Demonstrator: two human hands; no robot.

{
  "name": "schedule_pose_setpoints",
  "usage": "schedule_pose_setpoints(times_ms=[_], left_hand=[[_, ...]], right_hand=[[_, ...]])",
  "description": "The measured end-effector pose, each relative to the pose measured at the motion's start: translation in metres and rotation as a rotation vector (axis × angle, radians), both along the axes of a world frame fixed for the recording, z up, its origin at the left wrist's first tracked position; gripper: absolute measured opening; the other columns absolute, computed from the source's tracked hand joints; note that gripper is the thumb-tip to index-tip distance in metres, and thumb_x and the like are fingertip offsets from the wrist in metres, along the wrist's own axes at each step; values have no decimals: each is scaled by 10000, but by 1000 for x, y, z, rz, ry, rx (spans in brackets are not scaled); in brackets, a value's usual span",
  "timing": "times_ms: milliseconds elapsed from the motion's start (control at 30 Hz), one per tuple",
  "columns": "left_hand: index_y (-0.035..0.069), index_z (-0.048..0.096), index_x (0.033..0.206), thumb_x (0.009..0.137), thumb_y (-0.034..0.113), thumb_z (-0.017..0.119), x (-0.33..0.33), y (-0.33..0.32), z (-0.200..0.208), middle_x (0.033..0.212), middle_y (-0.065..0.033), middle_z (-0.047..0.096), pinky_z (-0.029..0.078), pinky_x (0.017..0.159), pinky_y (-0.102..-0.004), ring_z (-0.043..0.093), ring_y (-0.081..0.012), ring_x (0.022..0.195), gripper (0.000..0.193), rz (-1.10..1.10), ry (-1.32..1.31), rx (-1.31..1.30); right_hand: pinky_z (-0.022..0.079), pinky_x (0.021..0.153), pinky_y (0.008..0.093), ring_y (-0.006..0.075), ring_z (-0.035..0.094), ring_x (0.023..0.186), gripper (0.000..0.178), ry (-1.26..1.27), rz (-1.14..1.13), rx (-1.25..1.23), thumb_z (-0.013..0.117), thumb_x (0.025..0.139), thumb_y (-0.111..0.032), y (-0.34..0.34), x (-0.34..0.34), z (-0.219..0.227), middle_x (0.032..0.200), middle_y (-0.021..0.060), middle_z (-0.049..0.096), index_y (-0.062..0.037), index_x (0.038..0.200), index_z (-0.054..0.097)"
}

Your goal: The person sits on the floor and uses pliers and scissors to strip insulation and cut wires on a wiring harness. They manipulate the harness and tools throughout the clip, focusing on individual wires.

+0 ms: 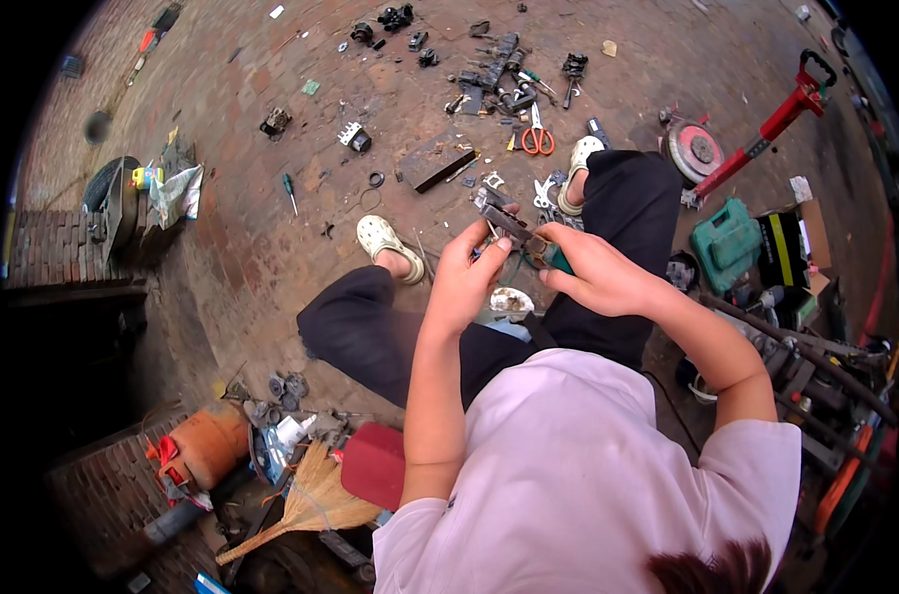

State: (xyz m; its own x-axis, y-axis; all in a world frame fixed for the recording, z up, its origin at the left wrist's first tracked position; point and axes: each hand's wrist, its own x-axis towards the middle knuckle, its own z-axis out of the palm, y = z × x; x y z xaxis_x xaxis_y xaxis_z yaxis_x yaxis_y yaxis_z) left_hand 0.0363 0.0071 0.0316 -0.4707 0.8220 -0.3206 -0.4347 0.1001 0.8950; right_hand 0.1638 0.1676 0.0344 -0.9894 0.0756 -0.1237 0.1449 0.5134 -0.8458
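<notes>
Resting between two hands, in front of a seated person (578,465), is a dark metal part (501,214); the left hand (466,269) pinches it between thumb and fingers; the right hand (594,272) curls round a green-handled tool (561,261) just beside it, though I cannot tell whether they touch; should the tool slip under force, it might jab the left thumb; a loosened pinch could drop the part near the pale clogs (378,235).

Dull metal part (506,217), rough brick floor (234,233)
</notes>
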Motion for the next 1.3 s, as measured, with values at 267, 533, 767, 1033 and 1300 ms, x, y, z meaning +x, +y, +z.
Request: schedule_pose_setpoints(times_ms=[267, 533, 767, 1033, 1300], left_hand=[[3, 540, 1234, 858, 137, 592, 19, -3, -19, 676, 50, 485, 222, 423, -176, 302, -1, 474, 402, 163, -70, 143], [-36, 624, 1106, 821, 158, 691, 12, 2, -28, 1028, -74, 658, 459, 774, -241, 572, -86, 857, 351, 217, 355, 83], [-56, 639, 1061, 793, 107, 711, 11, 2, -27, 1058, -99, 658, 467, 834, -272, 591, -121, 921, 322, 243, 540, 129], [-60, 605, 964, 814, 124, 691, 26, 3, -28, 896, -94, 645, 264, 393, -167, 375, -12, 463, 252, 485, 86, 206], [-40, 629, 1038, 784, 77, 720, 17, -2, -28, 1046, -106, 654, 475, 805, -253, 597, -113, 886, 294, 378, 249, 176]], right_hand=[[391, 861, 441, 396, 473, 996, 383, 208, -98, 175, 591, 716, -29, -10, -16, 5, 984, 217, 480, 50, 1060, 442], [397, 843, 455, 395, 482, 956, 308, 222, -4, 156, 552, 711, 2, -4, -16, 0, 960, 220, 484, 67, 991, 439], [405, 800, 443, 377, 500, 928, 263, 239, -76, 274, 552, 718, 11, -17, -16, 5, 918, 197, 494, 45, 950, 435], [445, 779, 428, 378, 552, 923, 364, 217, -123, 92, 663, 707, -115, -14, -17, -6, 937, 214, 544, 41, 963, 456], [468, 654, 463, 405, 595, 767, 379, 123, -221, 152, 709, 692, -197, -12, -11, -19, 782, 193, 606, -4, 933, 489]])
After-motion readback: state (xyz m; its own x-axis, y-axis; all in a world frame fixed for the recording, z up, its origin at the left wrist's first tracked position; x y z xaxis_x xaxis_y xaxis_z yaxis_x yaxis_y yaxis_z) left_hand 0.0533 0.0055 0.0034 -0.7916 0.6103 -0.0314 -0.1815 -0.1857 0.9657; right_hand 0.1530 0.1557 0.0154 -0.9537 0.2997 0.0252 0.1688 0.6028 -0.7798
